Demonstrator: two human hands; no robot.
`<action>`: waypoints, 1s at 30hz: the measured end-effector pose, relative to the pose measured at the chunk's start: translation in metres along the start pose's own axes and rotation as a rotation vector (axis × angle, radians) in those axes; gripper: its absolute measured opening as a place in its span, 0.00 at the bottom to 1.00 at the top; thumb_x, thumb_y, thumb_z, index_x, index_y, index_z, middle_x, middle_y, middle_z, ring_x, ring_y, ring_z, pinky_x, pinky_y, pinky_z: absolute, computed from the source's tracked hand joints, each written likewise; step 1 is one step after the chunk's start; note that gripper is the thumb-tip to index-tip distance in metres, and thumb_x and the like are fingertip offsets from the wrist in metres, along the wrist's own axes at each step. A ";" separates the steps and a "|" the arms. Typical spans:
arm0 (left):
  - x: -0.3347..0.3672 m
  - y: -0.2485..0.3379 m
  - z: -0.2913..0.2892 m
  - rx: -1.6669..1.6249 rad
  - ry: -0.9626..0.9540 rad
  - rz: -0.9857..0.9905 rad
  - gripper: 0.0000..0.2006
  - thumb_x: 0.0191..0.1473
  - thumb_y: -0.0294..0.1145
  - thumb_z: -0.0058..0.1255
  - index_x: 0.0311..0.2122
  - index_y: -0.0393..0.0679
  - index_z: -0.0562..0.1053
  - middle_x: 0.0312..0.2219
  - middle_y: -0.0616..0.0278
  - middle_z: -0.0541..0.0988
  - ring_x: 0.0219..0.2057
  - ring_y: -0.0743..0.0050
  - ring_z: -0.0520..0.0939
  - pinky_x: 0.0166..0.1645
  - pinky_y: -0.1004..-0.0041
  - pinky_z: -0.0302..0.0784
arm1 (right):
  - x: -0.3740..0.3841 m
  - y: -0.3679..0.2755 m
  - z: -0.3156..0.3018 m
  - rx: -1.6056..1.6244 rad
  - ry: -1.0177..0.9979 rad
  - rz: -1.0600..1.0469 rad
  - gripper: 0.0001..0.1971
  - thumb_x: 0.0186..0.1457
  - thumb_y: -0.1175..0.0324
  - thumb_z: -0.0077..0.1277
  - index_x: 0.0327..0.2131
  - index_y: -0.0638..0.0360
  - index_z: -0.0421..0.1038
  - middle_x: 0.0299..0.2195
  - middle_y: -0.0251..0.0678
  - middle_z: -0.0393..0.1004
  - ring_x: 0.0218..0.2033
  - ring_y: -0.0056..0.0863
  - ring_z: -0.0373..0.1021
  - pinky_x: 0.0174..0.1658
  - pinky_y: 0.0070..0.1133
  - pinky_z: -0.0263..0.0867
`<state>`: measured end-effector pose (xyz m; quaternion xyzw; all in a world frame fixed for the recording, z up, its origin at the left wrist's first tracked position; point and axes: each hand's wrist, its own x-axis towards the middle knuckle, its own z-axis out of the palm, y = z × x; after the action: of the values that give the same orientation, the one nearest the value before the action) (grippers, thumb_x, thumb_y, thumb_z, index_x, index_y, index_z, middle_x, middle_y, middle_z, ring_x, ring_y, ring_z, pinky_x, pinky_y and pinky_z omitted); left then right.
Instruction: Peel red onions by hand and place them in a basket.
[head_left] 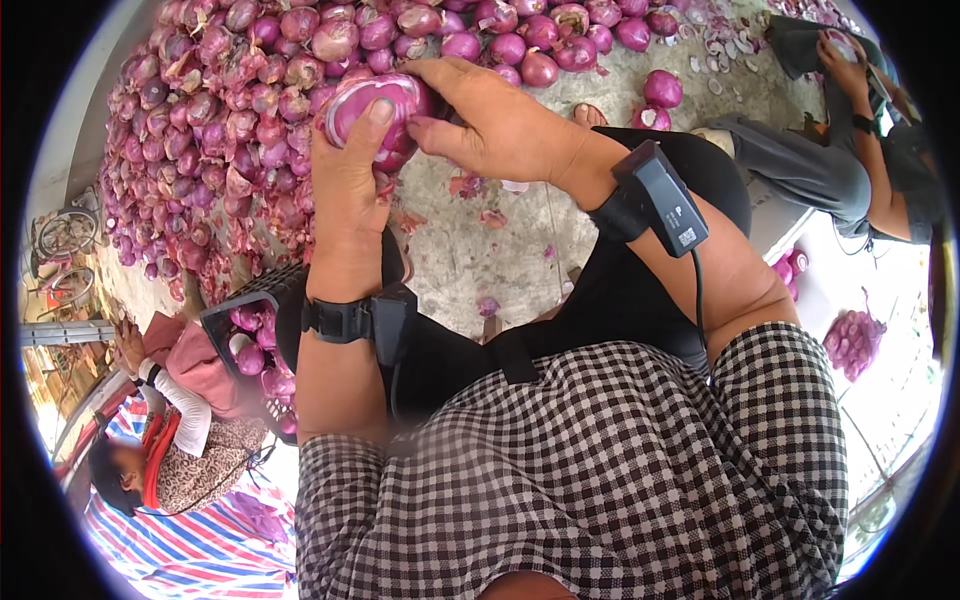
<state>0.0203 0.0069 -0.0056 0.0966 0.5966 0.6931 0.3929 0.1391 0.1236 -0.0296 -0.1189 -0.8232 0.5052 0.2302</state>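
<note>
Nearest: your checked shirt point(590, 430), black trousers point(570, 290) below the knees' bend, a strapped black device on each of your 2 wrists. Beyond, 1 large purple onion point(405, 105), raised in front of you between your hands. Left hand point(345, 190) clamped on it, thumb pressed over the near face. Right hand point(495, 125) at its right side, thumb and forefinger apart; cannot tell whether the other fingers grip.

Beneath: grey, rough concrete floor point(490, 260), stained, strewn with peel scraps point(490, 218). At your left knee, a black crate point(262, 290) with purple onions inside. Ahead and left, a broad onion pile point(230, 140), dry skins among the bulbs; 2 loose onions point(662, 90) lie right of it. Lower left, a person point(205, 470) beside a red, white and blue striped sheet point(190, 560). Upper right, another person's hand point(845, 70) over dark cloth. Far left, 2 bicycles point(67, 232).

Hard to see: most of your left fingers sit behind the onion; your right palm is turned away. Crate partly covered by your leg and arm. Pile cut off at top. Purple bundle point(855, 335) at right washed out by glare; contents unclear.
</note>
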 end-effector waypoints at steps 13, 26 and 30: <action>-0.003 -0.006 0.008 0.154 0.088 0.188 0.33 0.38 0.25 0.66 0.50 0.37 0.60 0.44 0.56 0.70 0.43 0.67 0.74 0.49 0.71 0.73 | 0.002 0.006 0.012 0.165 0.053 0.056 0.25 0.51 0.63 0.44 0.51 0.69 0.59 0.43 0.56 0.65 0.48 0.50 0.62 0.52 0.35 0.59; -0.001 -0.008 0.007 0.339 0.063 0.311 0.33 0.39 0.29 0.66 0.49 0.37 0.61 0.44 0.56 0.70 0.43 0.69 0.74 0.48 0.73 0.73 | 0.003 0.006 0.011 0.063 0.018 0.044 0.25 0.51 0.72 0.44 0.54 0.65 0.57 0.46 0.54 0.64 0.49 0.49 0.63 0.52 0.33 0.60; 0.000 -0.009 -0.003 0.161 0.107 0.092 0.31 0.41 0.33 0.63 0.50 0.38 0.62 0.43 0.54 0.71 0.41 0.64 0.76 0.44 0.68 0.77 | 0.009 0.005 0.004 0.137 0.034 0.069 0.19 0.48 0.76 0.42 0.47 0.67 0.65 0.37 0.53 0.71 0.40 0.48 0.68 0.45 0.33 0.65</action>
<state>0.0226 0.0041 -0.0147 0.1182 0.6652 0.6645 0.3193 0.1295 0.1263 -0.0332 -0.1398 -0.7780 0.5658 0.2344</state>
